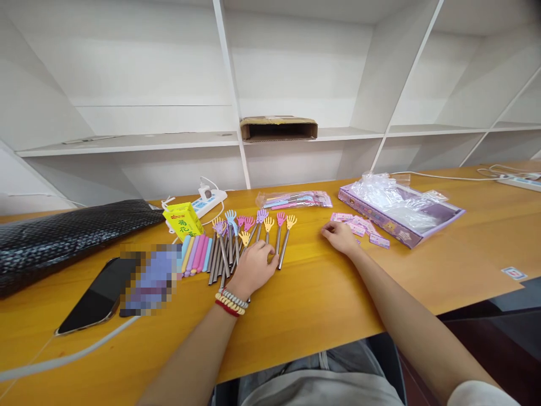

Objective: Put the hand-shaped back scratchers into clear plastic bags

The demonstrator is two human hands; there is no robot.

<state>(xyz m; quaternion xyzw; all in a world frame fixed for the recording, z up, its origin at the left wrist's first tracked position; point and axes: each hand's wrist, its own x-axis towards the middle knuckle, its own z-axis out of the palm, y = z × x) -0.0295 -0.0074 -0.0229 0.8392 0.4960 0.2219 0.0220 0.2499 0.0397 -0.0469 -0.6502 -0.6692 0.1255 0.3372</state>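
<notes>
My left hand [256, 268], with beaded bracelets at the wrist, rests low over several metal-rod back scratchers with hand-shaped plastic heads. Its fingers are curled round the lower rods, and the thumb side touches a pink-headed back scratcher [279, 234]. A yellow-headed back scratcher [288, 239] lies just to the right. Left of these is a row of pastel plastic sleeves [196, 254]. My right hand [339, 238] rests on the table with bent fingers, beside a loose pile of small pink printed cards [359, 224]. Whatever its fingertips hold is hidden.
A clear packet of back scratchers [296, 200] lies behind. At right is a purple box [380, 217] with plastic bags in it. On the left are a yellow carton [183, 220], a power strip [209, 203], a phone [97, 293] and a black bubble-wrap package [76, 239].
</notes>
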